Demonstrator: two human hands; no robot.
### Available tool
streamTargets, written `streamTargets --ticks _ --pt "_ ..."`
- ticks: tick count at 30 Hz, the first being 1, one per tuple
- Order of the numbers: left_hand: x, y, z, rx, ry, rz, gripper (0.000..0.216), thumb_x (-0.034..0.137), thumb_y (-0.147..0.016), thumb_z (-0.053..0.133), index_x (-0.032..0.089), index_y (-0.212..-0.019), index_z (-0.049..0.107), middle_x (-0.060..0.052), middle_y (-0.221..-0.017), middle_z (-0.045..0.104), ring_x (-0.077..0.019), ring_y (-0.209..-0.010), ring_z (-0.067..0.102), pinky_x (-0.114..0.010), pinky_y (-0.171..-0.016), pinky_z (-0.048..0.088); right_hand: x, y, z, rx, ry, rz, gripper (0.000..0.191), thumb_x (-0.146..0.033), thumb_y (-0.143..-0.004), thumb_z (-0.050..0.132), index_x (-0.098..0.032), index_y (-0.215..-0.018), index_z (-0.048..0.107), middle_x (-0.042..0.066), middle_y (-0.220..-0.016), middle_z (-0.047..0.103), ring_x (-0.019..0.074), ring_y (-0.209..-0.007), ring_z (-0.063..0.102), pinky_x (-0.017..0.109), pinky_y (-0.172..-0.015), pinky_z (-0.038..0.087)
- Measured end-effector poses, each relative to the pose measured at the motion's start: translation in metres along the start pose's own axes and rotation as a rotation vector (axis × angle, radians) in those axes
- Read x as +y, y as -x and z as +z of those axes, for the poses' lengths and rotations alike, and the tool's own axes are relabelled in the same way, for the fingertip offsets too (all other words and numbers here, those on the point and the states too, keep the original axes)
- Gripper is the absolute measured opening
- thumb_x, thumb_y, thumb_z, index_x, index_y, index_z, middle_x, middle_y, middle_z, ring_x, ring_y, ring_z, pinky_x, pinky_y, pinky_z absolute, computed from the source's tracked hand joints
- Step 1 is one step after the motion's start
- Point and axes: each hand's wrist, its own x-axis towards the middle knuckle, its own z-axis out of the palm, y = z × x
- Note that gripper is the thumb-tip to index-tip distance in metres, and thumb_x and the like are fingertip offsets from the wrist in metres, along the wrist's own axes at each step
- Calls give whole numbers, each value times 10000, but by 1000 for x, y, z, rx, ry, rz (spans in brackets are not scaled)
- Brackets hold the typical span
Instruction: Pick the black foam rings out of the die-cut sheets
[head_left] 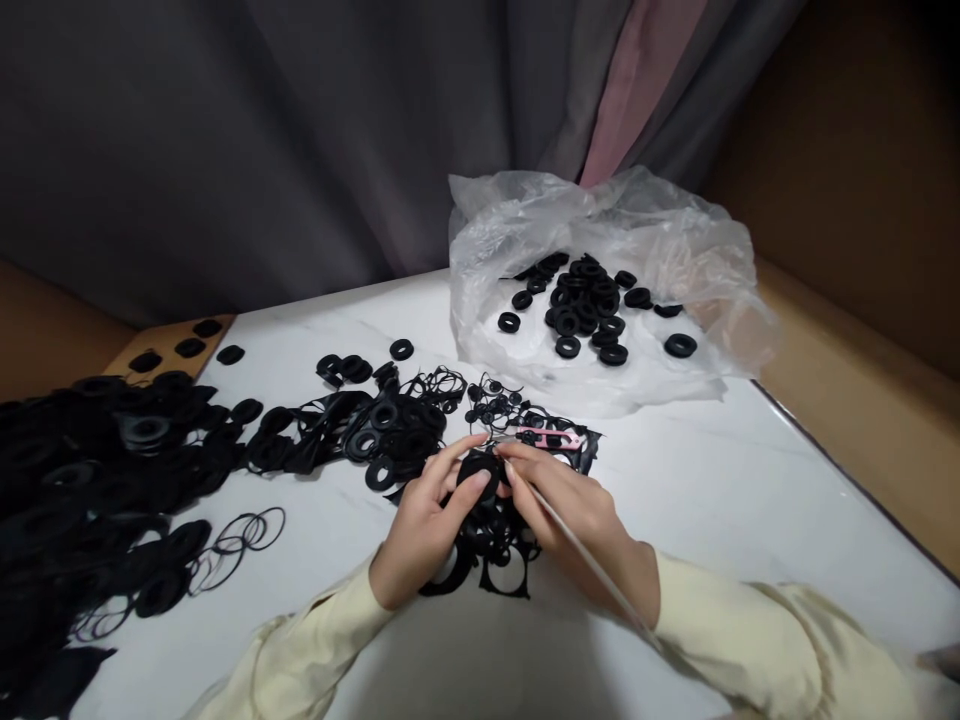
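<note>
- Left hand (416, 525) pinches a black rubber ring (480, 478), above near-centre scraps (491, 535)!
- Right hand (581, 515) crowds its right side; grip can't be told.
- Far right, loose rings (587, 300) on plastic bag (491, 245).

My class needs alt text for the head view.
The left hand grips a round black piece, the right hand at its edge, above black scraps on a white table. Black rings lie on clear plastic beyond; a black heap spreads at left.
</note>
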Motion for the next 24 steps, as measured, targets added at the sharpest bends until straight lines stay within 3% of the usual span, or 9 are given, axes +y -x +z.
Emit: streamTargets --ticks 4,9,13,18,24 --pt "2 -1 0 -29 157 -65 296 391 -819 568 192 -1033 522 38 -626 560 -129 -588 561 -208 -535 437 2 3 3 -3 87 -52 200 -58 -880 433 -84 -970 610 179 -1049 674 229 -1093 603 320 -920 547" --pt "2 -3 -7 -143 275 -60 319 436 -809 580 182 -999 553 49 -538 485 -132 -570 562 -194 -486 424 3 5 3 -20 106 -68 197 -81 -884 440 -112 -983 607 170 -1108 656 223 -1092 603 338 -902 559" --pt "1 -3 -11 -250 368 -92 363 441 -830 568 174 -1075 559 7 -614 583 -138 -593 589 -194 -496 445 6 6 1 -76 155 -116 171 -80 -886 464 -96 -995 595 180 -1090 657 232 -1164 550 332 -933 541" --pt "1 -4 -15 -311 464 -121 343 399 -825 597 167 -1078 594 -40 -756 657 -143 -651 617 -220 -593 495 8 5 1 -51 127 -115 177 -71 -880 470 -72 -999 601 184 -1047 671 239 -1149 562 335 -918 553" --pt "10 -8 -17 -282 417 -161 379 434 -785 631 180 -1056 559 -30 -721 653 -187 -727 644 -253 -627 509 1 3 -1 96 24 -53 236 -74 -859 490 -141 -1046 618 116 -1145 652 201 -1024 643 285 -872 578"
